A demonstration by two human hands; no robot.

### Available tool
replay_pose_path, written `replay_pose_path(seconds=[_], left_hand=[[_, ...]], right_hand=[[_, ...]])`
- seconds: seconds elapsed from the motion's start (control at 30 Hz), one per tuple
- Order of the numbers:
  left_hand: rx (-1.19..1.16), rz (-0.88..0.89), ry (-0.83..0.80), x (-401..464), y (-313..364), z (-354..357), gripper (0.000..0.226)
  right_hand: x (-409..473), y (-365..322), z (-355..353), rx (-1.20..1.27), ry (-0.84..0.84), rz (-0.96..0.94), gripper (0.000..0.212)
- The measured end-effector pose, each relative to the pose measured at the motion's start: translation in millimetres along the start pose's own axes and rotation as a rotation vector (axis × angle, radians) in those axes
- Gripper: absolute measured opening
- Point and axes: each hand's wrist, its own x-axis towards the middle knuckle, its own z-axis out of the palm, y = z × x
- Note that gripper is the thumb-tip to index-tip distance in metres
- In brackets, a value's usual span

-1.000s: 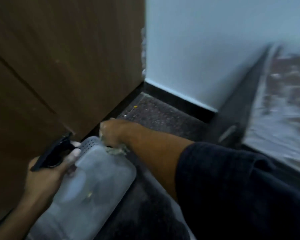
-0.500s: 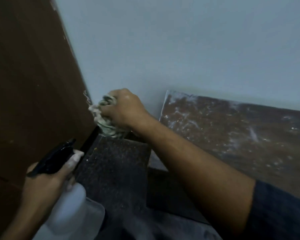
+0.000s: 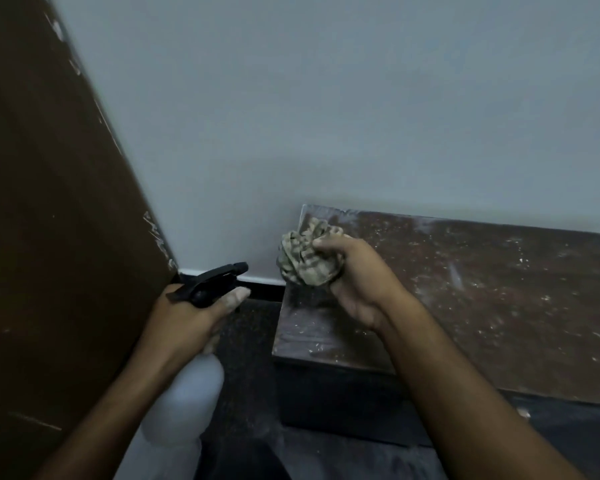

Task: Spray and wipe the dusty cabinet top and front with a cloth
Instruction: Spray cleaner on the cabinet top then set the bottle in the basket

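fingers of the left hand [image 3: 191,317] curled round the white plastic spray bottle with black trigger head [image 3: 187,382]; the right hand [image 3: 355,275] bunched the crumpled mottled cloth [image 3: 305,261] over the dusty dark wooden cabinet top [image 3: 482,306]. spraying should precede long, overlapping wipes.

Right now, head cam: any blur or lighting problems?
Head view: dim, flat, bluish light, no glare; tall brown wooden panel at left smeared, edges soft; crumpled beige cloth and dusty dark cabinet top reasonably sharp; wide-angle bending tilts the panel edge.
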Motion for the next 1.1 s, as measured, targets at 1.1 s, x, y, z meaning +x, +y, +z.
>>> replay_pose_path(seconds=[1.1], left_hand=[[0.172, 0.052, -0.11, 67, 67, 60, 0.03]], right_hand=[[36, -9, -23, 0.172, 0.228, 0.071, 0.028]])
